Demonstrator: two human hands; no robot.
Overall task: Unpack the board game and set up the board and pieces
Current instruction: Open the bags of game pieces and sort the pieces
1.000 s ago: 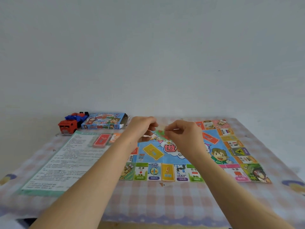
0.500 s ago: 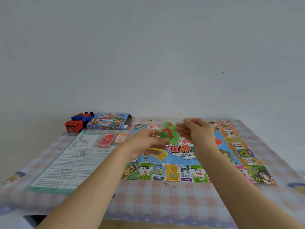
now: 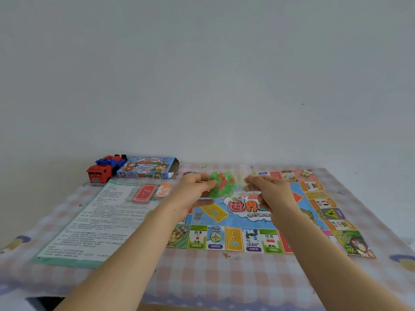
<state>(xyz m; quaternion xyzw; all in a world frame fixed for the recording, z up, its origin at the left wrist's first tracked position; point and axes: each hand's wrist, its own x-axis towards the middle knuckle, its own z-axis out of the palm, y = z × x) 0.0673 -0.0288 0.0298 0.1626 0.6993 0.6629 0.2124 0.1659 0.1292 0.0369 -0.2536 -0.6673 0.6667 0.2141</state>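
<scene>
The colourful game board (image 3: 233,241) lies flat on the checked tablecloth. Above its far half my left hand (image 3: 194,194) pinches a clear bag of green and red plastic pieces (image 3: 221,184), held in the air. My right hand (image 3: 272,194) hovers just right of the bag with fingers loosely curled; whether it touches the bag's clear film is unclear. A small white die (image 3: 244,199) shows below the bag, between the hands. The open game box (image 3: 149,168) lies at the back left.
A printed rules sheet (image 3: 94,223) covers the table's left side, with a red card deck (image 3: 144,193) and an orange card deck (image 3: 164,190) at its far end. A red and blue toy truck (image 3: 104,169) stands beside the box. The wall is close behind.
The hands have drawn apart. The bag of pieces, pinched small between both hands before, now hangs spread out from my left hand. A die has appeared below it.
</scene>
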